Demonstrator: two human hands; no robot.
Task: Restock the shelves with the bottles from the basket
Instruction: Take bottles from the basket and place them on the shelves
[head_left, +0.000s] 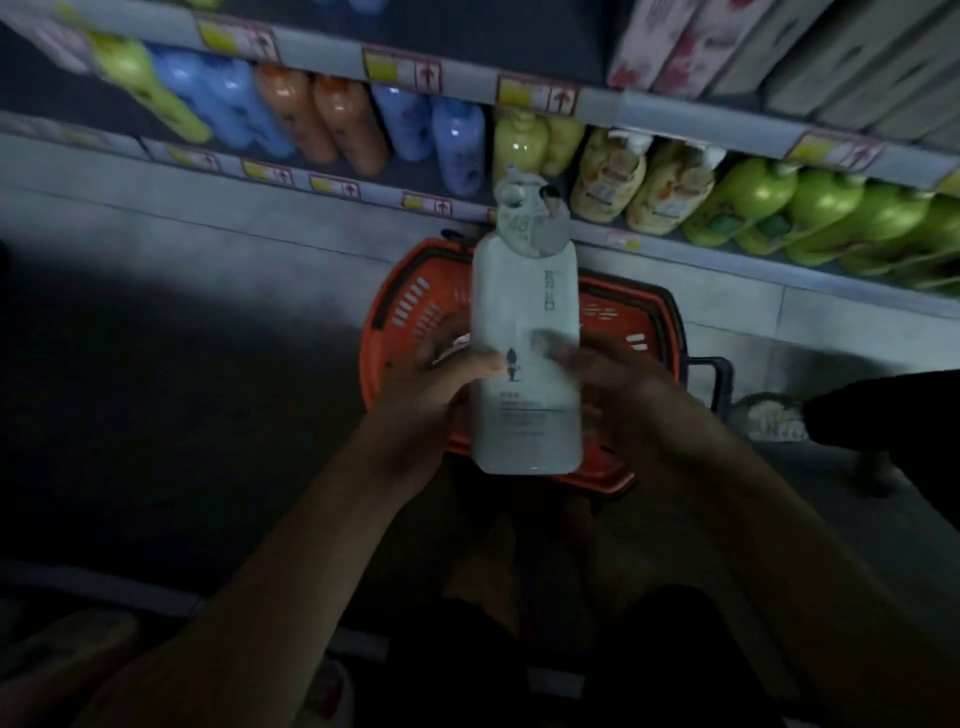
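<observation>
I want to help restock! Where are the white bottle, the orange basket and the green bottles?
white bottle (524, 332), head view, middle of its body
orange basket (410, 306), head view, left wall
green bottles (753, 200), head view, one bottle's belly

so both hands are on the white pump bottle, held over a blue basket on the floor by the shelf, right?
Not quite: the basket is orange-red, not blue. The head view shows it on the floor under the white pump bottle, beside the shelf. The rest holds: the left hand and right hand both grip the bottle's lower part.
</observation>
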